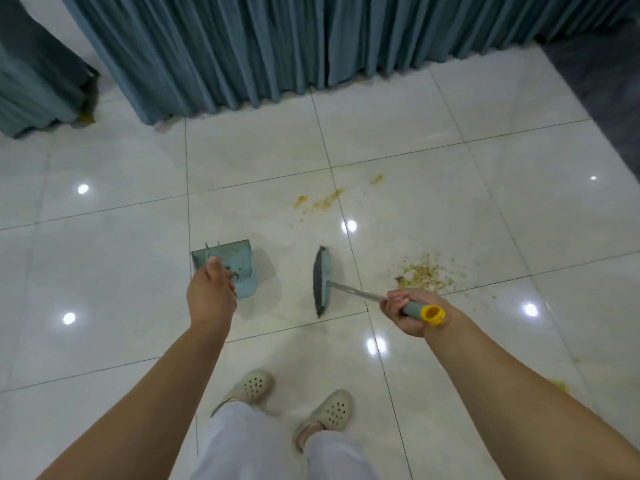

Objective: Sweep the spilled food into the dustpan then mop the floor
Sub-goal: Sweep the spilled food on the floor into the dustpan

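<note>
A pale green dustpan stands on the white tile floor, its mouth facing right. My left hand grips its handle from above. My right hand is closed on the grey-green, yellow-capped grip of a broom. The broom's metal shaft runs left to the dark brush head, which rests on the floor between the dustpan and the food. A heap of yellowish spilled food crumbs lies to the right of the brush. Orange smears mark the tiles farther away.
Blue-green curtains hang to the floor along the far side, with another curtain at the left. My feet in beige clogs stand just behind the tools. More yellow stains lie under my right forearm. Dark flooring begins at the far right.
</note>
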